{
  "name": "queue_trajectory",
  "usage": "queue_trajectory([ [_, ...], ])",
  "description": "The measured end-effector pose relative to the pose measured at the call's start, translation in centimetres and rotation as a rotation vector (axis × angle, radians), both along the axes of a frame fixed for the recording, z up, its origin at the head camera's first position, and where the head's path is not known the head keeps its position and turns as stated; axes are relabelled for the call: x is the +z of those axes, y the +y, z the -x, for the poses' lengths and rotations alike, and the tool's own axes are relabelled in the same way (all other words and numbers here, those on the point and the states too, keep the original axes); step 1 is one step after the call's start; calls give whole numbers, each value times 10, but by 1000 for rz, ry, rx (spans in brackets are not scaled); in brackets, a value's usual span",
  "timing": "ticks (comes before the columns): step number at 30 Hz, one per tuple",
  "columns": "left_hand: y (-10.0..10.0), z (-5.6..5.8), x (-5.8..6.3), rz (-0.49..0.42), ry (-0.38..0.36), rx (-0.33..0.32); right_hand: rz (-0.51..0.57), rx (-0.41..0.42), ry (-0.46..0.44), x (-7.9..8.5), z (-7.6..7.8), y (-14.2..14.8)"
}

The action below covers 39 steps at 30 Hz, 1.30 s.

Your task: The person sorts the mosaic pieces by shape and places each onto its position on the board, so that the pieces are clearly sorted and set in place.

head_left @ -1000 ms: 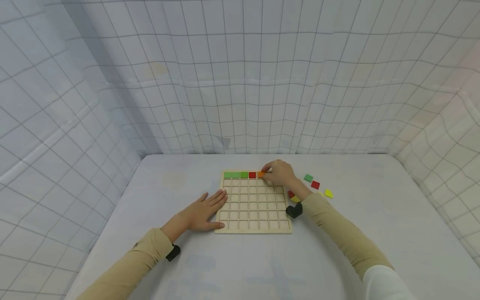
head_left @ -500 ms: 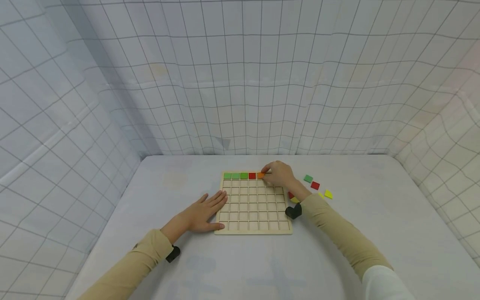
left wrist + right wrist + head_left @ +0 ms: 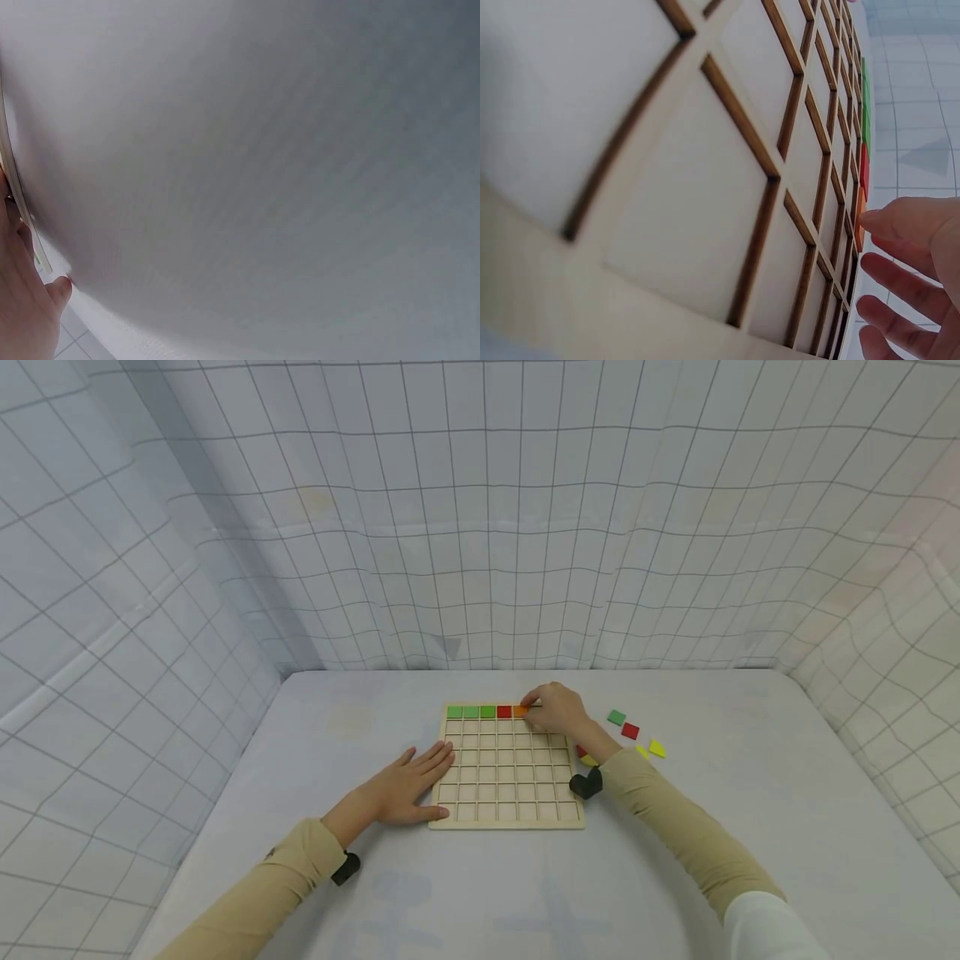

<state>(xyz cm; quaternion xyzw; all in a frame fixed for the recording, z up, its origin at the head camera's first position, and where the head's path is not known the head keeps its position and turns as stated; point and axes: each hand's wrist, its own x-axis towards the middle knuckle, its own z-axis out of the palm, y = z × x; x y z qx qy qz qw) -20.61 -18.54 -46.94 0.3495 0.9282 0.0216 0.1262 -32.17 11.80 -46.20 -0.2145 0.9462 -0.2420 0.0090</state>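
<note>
A pale wooden grid board [image 3: 506, 824] lies flat on the table. Along its far row sit green tiles [image 3: 471, 712], a red tile [image 3: 504, 712] and an orange tile [image 3: 520, 712]. My right hand [image 3: 555, 708] reaches over the far right part of the board, thumb and index finger pinching at the orange tile. In the right wrist view the thumb tip meets the orange tile [image 3: 860, 217], while the other fingers stay bent and apart beyond the board. My left hand [image 3: 405, 787] rests spread out, its straight fingertips and thumb on the board's left edge.
Right of the board lie a loose green tile [image 3: 617, 717], a red tile [image 3: 631, 731] and a yellow piece [image 3: 657, 748]. More red and yellow pieces [image 3: 589, 760] are partly hidden under my right wrist. Grid-patterned curtains [image 3: 480, 527] surround the table.
The right hand and the orange tile have shifted very slightly left, closer to the red tile. The left hand stays in place on the board.
</note>
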Motion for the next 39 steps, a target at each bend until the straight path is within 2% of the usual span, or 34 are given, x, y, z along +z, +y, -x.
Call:
queue_trajectory([
  [5,0,0,1,-2,3,-1,-9,-13,30,-1,-1,3],
  [12,1,-1,1,-16,2,-4,-8,-71,34,0,-4,14],
  [25,1,-1,1,-7,12,-4,-26,-102,53,5,-11,43],
  [30,0,-4,0,-1,11,-6,-14,-109,37,4,-16,52],
  [39,0,-2,1,-21,40,-22,-10,-171,25,5,-24,71],
])
